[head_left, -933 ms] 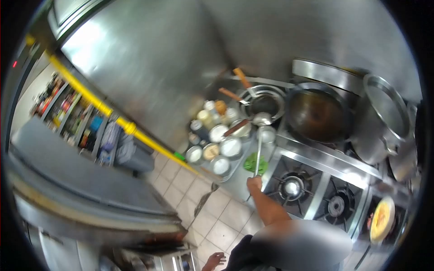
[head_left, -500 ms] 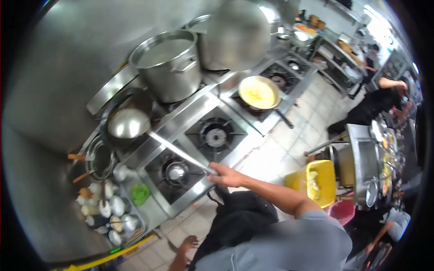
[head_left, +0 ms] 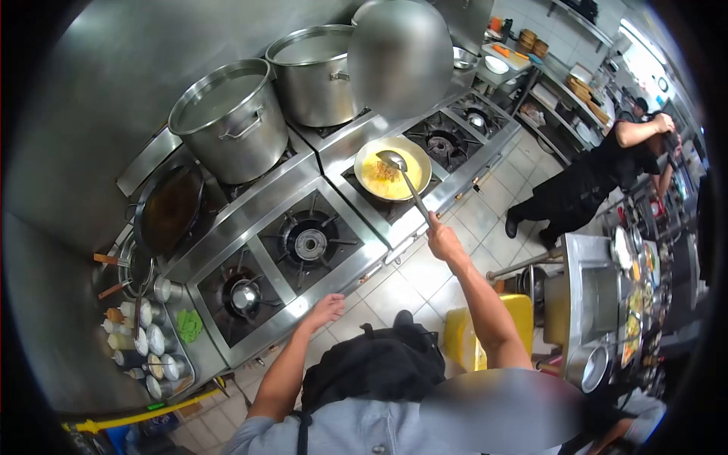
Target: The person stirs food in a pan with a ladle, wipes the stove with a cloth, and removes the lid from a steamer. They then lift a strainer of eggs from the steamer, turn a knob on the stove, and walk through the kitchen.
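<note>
My right hand [head_left: 446, 241] is closed round the long handle of a metal ladle [head_left: 392, 160]. The ladle's bowl rests over a light-coloured pan [head_left: 361, 182] of yellow liquid on a burner, with a brown patch in the liquid near it. The pan's own handle is hidden around my right hand. My left hand [head_left: 326, 312] hangs in front of the stove's front edge, fingers loosely bent and apart, holding nothing. At the left stands a dark wok [head_left: 173, 208] with brown liquid inside.
Large steel pots [head_left: 227, 114] stand along the back of the stove. Seasoning containers [head_left: 154, 341] and a green cloth-like item [head_left: 189, 325] lie at the left. A yellow bin [head_left: 464, 337] is on the floor to my right. A co-worker [head_left: 599, 174] stands farther right.
My right hand has carried the ladle from above the wok rightward to the pan, where a brown patch now shows. My left hand has risen towards the stove's front. The view has shifted.
</note>
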Demonstrator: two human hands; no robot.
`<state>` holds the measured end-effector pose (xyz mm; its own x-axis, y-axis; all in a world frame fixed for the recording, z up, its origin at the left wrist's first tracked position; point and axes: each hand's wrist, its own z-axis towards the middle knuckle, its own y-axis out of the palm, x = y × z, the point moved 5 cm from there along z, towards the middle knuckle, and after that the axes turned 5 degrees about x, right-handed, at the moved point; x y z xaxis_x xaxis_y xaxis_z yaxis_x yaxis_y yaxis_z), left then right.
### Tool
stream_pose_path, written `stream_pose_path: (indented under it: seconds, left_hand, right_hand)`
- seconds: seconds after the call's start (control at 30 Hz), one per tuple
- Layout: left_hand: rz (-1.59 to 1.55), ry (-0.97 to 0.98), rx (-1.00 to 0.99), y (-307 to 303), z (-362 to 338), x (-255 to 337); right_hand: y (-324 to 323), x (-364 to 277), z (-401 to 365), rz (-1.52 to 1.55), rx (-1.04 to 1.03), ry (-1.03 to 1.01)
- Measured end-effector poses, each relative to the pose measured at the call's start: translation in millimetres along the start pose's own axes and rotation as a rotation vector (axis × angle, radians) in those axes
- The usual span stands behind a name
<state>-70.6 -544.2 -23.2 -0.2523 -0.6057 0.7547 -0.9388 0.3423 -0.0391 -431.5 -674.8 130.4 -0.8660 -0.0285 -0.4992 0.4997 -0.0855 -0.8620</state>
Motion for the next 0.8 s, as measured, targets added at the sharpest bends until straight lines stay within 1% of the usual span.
stream_pose_path:
  seconds: [0.03,0.07,0.1,0.17,0.23,0.3,0.33,0.37,0.4,0.43,0.47,0.53,0.57,0.6,0.63,0.7,0.73,0.77,0.8]
  left_hand:
    - [-0.045,-0.024,-0.043,19,5,10]
    - [-0.038,-0.026,-0.066,36,14,18]
    - [-0.046,-0.030,-0.062,48,22,29]
    - [-0.092,-0.001,-0.079,73,34,46]
    - [-0.136,0.026,-0.070,89,49,56]
    - [-0.100,0.024,-0.116,106,57,75]
    - [-0.103,0.023,-0.114,112,62,85]
    - [-0.037,0.031,-0.154,120,71,95]
    - [0.032,0.038,-0.194,128,81,105]
    - [0.034,0.036,-0.194,135,92,115]
    - [0.032,0.051,-0.209,143,101,125]
    - [0.042,0.066,-0.238,156,119,140]
    - [0.086,0.045,-0.210,165,133,145]
    - [0.125,0.022,-0.179,176,146,150]
    - [0.113,0.022,-0.182,189,156,155]
    - [-0.161,-0.119,-0.144,207,173,157]
    - [-0.281,-0.121,-0.201,215,180,161]
    - [-0.295,-0.119,-0.199,220,191,155]
    - [-0.458,-0.096,-0.191,228,205,153]
  right_hand:
    - [-1,11,4,-0.053,-0.068,0.009]
    - [-8,21,4,-0.059,-0.092,-0.059]
    - [-27,25,4,-0.060,-0.100,-0.065]
    - [-64,34,-1,-0.121,-0.264,-0.054]
    - [-89,42,9,-0.132,-0.319,-0.066]
    - [-97,52,21,-0.113,-0.359,-0.024]
    - [-93,58,28,-0.088,-0.334,-0.016]
    - [-88,62,33,-0.091,-0.331,-0.021]
    - [-84,63,37,-0.064,-0.281,-0.016]
    - [-78,63,41,-0.032,-0.233,-0.006]
    - [-85,48,44,-0.034,-0.224,0.022]
    - [-68,40,55,-0.024,-0.212,0.047]
    - [-62,39,65,-0.032,-0.202,0.047]
    - [-55,34,71,-0.118,-0.228,0.064]
    - [-53,30,74,-0.112,-0.234,0.052]
    - [-48,37,71,-0.116,-0.304,0.033]
    - [-51,41,64,-0.119,-0.313,0.029]
    - [-59,47,53,-0.131,-0.322,0.008]
    - [-72,50,48,-0.150,-0.330,-0.022]
